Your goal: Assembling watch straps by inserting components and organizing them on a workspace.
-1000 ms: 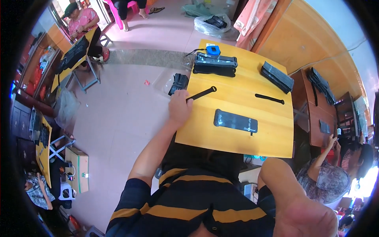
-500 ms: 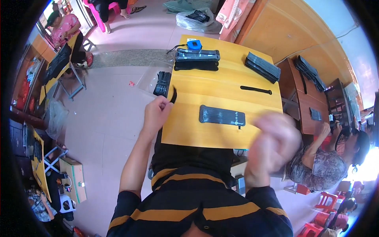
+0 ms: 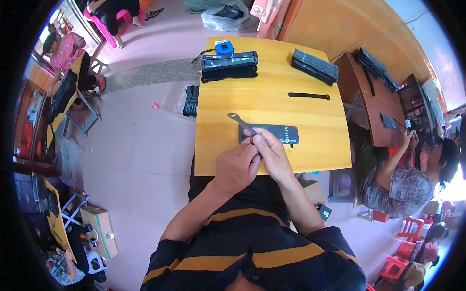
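Over the near part of the yellow table, my two hands meet on a narrow dark strap [image 3: 240, 122] with a slotted, rounded end that points away to the left. My right hand [image 3: 274, 156] pinches the strap, thumb on top. My left hand [image 3: 235, 166] is closed right against the right fingers, around the strap's near end, which the fingers hide. Behind my hands lies a flat dark pack [image 3: 283, 134] with white marks at its right end, partly covered by the right hand. A single black strap [image 3: 309, 96] lies farther back on the right.
Flat dark packs [image 3: 229, 62] and a blue tape measure [image 3: 224, 47] sit at the table's [image 3: 213, 104] far left. A stack of dark packs [image 3: 315, 66] stands far right. Bundled black straps [image 3: 191, 101] are beside the left edge. A co-worker [image 3: 400, 186] sits at right.
My left hand has come from the table's left edge to the middle with the strap. My right hand has moved in from the right and now grips it too. The view has shifted slightly.
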